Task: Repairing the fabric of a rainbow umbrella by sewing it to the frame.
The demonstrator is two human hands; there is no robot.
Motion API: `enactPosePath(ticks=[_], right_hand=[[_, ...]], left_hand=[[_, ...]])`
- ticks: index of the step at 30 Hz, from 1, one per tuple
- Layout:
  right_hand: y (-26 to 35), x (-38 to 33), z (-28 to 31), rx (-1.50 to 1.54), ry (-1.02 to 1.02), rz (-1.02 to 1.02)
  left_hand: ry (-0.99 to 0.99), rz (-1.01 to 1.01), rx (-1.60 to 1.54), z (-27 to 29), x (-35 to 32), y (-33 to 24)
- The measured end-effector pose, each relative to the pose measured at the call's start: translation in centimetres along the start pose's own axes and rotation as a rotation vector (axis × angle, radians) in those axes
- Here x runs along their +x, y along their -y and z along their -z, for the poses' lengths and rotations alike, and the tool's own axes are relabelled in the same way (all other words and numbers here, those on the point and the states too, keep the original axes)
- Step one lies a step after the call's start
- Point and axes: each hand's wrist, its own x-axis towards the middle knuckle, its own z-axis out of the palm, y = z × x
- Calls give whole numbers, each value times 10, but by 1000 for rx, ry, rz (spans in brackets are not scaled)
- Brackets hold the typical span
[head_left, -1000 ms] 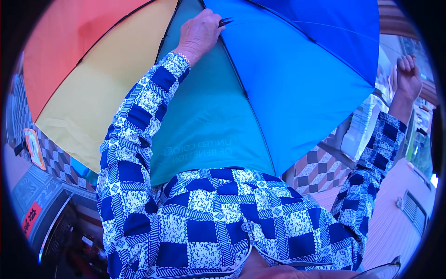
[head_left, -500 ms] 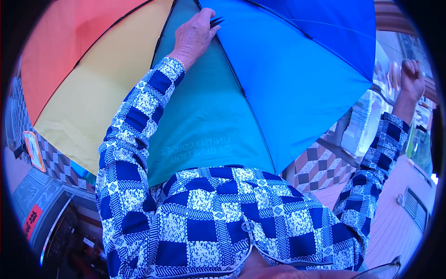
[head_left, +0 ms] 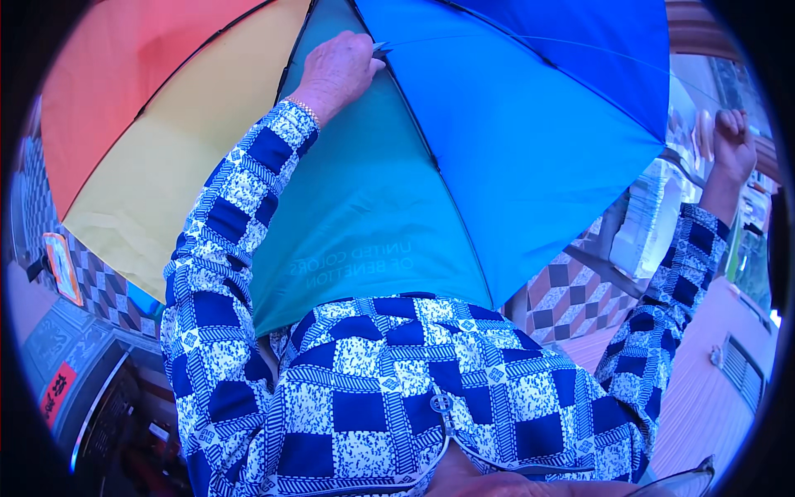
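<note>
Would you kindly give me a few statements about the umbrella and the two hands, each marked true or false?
1. The left hand rests on the open umbrella near its centre. True.
2. The umbrella is a single plain colour. False: its panels are red, yellow, teal and blue.
3. The right hand also lies on the teal panel. False: it is raised off to the right, past the umbrella's edge, closed in a fist.
4. Both sleeves bear a blue and white checked pattern. True.
5. The umbrella is folded shut. False: it is spread wide open, with its ribs showing as dark lines.
</note>
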Motion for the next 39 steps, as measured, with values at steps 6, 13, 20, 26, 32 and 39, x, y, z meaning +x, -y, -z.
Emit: enactPosePath(ticks=[6,13,20,26,32,39], right_hand=[[-5,-6,-4,-36,-23,0],[-16,-15,-13,-26,-30,-8],[-67,-50,-67,-72,137,-94],[-184,-92,-122,-230,195,-334],[-258,-107,-125,-376,148,-586],[-312,-138,-138,-451,211,-665]], left_hand=[[35,-7,20,-6,4,3],[42,76,-64,-11,7,7],[-30,173,-288,-8,-12,11],[-122,271,-493,11,-42,32],[-217,225,-674,33,-52,28],[-352,250,-767,8,-63,36]])
